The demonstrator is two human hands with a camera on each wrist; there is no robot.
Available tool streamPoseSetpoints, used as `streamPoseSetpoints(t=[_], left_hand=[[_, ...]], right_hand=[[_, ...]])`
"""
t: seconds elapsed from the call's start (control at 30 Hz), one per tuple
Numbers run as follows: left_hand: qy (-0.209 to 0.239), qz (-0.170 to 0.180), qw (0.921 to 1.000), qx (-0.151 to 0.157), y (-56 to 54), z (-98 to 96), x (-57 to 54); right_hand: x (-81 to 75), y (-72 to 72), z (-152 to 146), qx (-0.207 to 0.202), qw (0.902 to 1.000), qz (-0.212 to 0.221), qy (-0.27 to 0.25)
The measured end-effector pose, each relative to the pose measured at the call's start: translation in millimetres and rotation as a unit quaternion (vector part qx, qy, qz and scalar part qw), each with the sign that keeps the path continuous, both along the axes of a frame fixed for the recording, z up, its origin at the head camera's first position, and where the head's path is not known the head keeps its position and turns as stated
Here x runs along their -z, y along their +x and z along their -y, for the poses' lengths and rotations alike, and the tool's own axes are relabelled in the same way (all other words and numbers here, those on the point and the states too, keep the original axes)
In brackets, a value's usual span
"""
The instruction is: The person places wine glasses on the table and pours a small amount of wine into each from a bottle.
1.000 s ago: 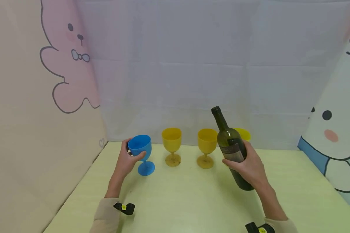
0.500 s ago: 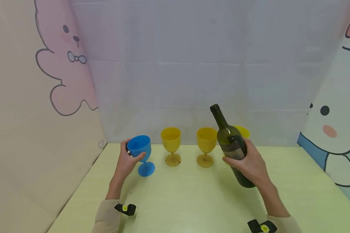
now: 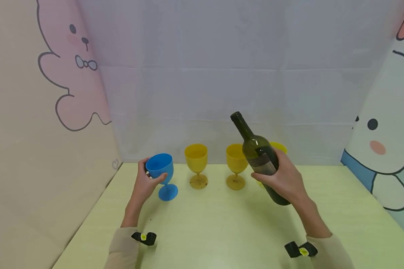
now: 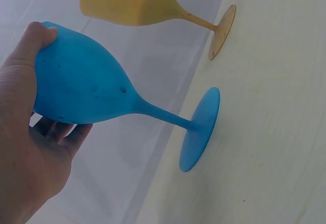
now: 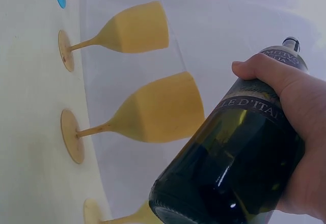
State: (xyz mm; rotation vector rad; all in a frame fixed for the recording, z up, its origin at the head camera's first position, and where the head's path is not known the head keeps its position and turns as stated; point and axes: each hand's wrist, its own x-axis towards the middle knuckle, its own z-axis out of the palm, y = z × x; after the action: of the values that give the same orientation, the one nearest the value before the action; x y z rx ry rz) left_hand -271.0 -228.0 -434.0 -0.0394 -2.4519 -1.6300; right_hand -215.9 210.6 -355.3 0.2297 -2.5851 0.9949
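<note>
My left hand [image 3: 146,184] grips the bowl of a blue goblet [image 3: 161,164], thumb on the near side and fingers behind it. In the left wrist view the goblet's round foot [image 4: 200,129] shows beyond its thin stem. A dark green wine bottle [image 3: 259,153] is held round its labelled body by my right hand [image 3: 284,179], raised over the table with its neck leaning up and left. Its label [image 5: 249,102] and base face the right wrist camera. Behind it stand a yellow goblet [image 3: 235,158] and a partly hidden brighter yellow goblet [image 3: 278,146].
Another yellow goblet [image 3: 196,157] stands between the blue one and the bottle, in the row along the back of the pale table [image 3: 202,228]. A white sheet [image 3: 195,93] hangs right behind. Walls with cartoon animals close off both sides.
The right hand has moved the bottle up and left, so its neck now stands farther left and overlaps the yellow goblet behind. The left hand keeps its hold on the blue goblet, nearly still.
</note>
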Motion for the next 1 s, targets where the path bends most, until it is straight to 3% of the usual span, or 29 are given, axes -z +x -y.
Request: streamPoseSetpoints(t=[0.4,0.87,1.0], left_hand=[[0.011,-0.006,0.9999,-0.002,-1.7,1.6,3.3],[0.016,-0.012,0.9998,0.004,-1.7,-1.6,3.7],[0.02,0.0,0.9998,0.005,7.1,-7.0,-9.2]], right_hand=[[-30.2,-9.6,25,-0.059,0.9947,-0.063,0.056],[-58.8,-23.1,56,-0.096,0.9754,-0.127,0.152],[-63.4,-27.3,64,-0.096,0.9696,-0.136,0.179]])
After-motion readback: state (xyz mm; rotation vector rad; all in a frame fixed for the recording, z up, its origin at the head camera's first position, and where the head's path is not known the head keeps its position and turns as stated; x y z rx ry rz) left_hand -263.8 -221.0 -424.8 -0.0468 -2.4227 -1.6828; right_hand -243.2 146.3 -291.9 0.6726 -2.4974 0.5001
